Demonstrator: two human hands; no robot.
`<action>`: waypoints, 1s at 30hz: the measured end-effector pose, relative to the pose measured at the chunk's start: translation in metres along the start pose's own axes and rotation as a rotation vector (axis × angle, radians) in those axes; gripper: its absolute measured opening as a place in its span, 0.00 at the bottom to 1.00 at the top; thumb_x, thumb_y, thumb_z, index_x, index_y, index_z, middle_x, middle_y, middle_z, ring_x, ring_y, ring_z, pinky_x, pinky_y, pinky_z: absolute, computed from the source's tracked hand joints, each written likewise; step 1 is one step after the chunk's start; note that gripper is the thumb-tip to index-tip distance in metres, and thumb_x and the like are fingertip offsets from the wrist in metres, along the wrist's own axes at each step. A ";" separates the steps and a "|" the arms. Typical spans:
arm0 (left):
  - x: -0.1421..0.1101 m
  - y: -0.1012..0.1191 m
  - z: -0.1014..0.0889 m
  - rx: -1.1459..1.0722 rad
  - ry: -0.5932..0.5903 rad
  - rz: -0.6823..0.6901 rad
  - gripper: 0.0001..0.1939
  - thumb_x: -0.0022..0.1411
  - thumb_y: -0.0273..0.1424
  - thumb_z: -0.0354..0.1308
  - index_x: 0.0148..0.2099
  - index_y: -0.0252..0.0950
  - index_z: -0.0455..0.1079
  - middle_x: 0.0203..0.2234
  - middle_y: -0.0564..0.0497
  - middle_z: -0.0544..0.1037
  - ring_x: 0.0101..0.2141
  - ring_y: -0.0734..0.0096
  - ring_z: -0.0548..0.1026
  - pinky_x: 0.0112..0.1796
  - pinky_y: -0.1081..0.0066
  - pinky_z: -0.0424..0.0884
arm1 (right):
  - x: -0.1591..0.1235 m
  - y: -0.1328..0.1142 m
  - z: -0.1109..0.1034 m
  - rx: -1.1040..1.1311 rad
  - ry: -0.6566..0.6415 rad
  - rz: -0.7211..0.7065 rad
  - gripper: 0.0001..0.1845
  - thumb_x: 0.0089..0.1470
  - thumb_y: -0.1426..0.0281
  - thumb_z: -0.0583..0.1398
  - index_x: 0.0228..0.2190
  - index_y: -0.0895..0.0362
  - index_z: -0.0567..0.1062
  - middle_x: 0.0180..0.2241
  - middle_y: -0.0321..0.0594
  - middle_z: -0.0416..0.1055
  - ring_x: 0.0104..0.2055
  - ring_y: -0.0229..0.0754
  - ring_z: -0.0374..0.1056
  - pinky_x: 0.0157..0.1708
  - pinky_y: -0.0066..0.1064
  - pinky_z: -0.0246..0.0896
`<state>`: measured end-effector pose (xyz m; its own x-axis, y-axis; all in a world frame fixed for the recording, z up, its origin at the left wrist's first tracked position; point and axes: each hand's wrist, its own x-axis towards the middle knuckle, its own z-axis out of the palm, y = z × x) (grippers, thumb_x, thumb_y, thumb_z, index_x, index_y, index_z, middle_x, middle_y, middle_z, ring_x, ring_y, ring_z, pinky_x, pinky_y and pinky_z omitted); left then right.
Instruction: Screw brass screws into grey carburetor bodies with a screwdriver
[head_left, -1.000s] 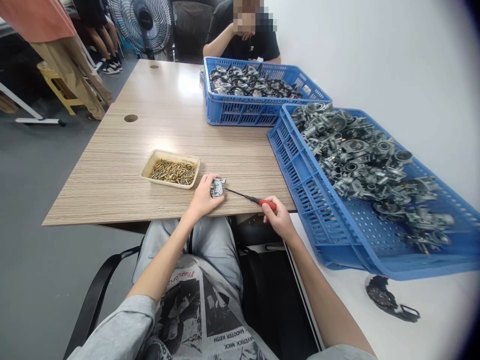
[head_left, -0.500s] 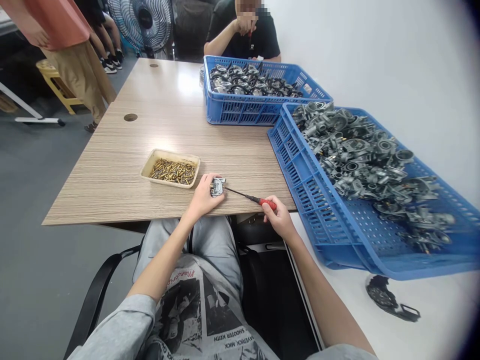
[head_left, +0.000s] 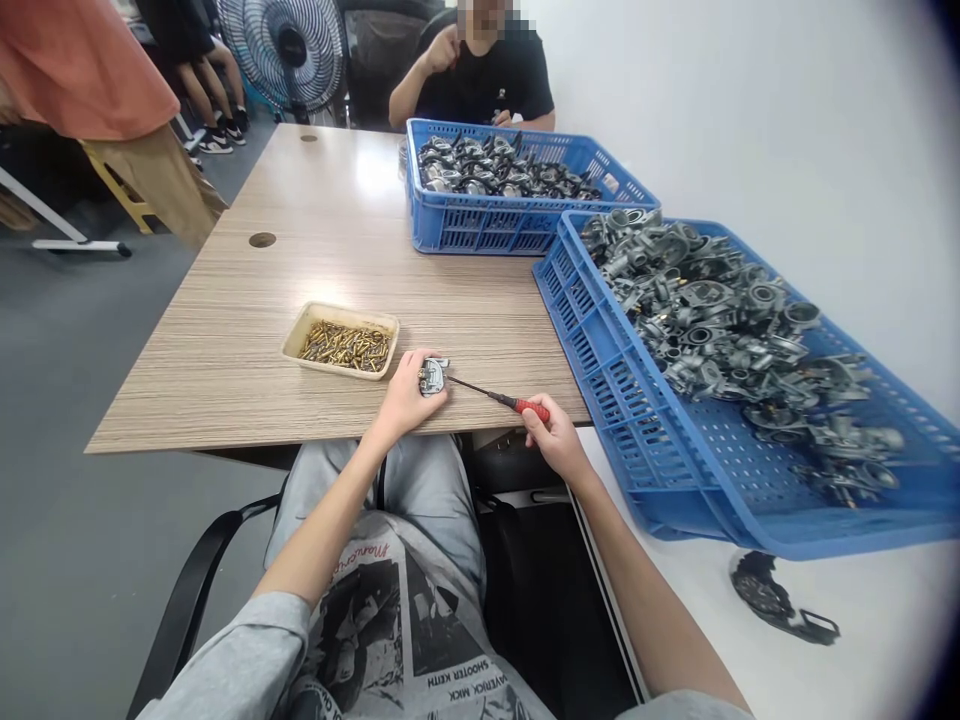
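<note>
Near the table's front edge, my left hand [head_left: 406, 399] is closed around a small grey cast-metal part [head_left: 433, 376], which looks like a carburetor body. My right hand [head_left: 553, 437] grips the red handle of a screwdriver [head_left: 501, 398]. The screwdriver's long dark shaft points left, and its tip meets the right side of the metal part; the exact contact spot is too small to make out. Just beyond my left hand sits a cream plastic tray [head_left: 301, 318] holding many small brass pieces [head_left: 346, 345].
A blue crate [head_left: 600, 350] heaped with grey metal castings [head_left: 705, 300] stands at my right. Behind it is another blue crate [head_left: 480, 235] with darker assemblies. Across the table [head_left: 195, 350] sits a person [head_left: 480, 80]; another stands at left near a fan [head_left: 289, 50].
My hands, the metal part and the screwdriver stay nearly in place. The person across the table has moved a raised hand to the left, and the standing person at left has shifted.
</note>
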<state>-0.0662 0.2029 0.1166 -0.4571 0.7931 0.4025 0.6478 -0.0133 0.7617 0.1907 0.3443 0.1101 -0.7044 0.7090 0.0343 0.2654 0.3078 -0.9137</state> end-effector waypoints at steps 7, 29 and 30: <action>0.000 0.001 0.000 -0.001 -0.004 0.004 0.22 0.58 0.24 0.64 0.54 0.40 0.67 0.49 0.47 0.75 0.53 0.59 0.74 0.58 0.59 0.71 | -0.001 -0.003 0.000 0.000 0.003 0.012 0.24 0.63 0.43 0.59 0.36 0.51 0.68 0.21 0.29 0.63 0.20 0.39 0.64 0.25 0.31 0.62; 0.000 0.003 -0.002 -0.003 -0.004 0.008 0.22 0.58 0.23 0.64 0.54 0.41 0.67 0.49 0.47 0.75 0.54 0.58 0.74 0.58 0.59 0.71 | -0.001 -0.001 0.000 -0.007 0.005 0.003 0.23 0.64 0.45 0.58 0.36 0.51 0.67 0.22 0.28 0.63 0.21 0.39 0.65 0.26 0.32 0.62; 0.000 0.002 -0.001 -0.001 -0.003 0.006 0.22 0.58 0.23 0.64 0.54 0.40 0.67 0.49 0.47 0.75 0.54 0.58 0.74 0.58 0.59 0.71 | -0.001 -0.002 0.000 -0.007 0.005 0.004 0.23 0.64 0.45 0.58 0.36 0.51 0.67 0.22 0.28 0.63 0.21 0.39 0.64 0.26 0.32 0.62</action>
<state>-0.0656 0.2021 0.1191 -0.4512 0.7951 0.4053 0.6500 -0.0184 0.7597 0.1904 0.3429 0.1120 -0.7002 0.7132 0.0331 0.2722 0.3095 -0.9111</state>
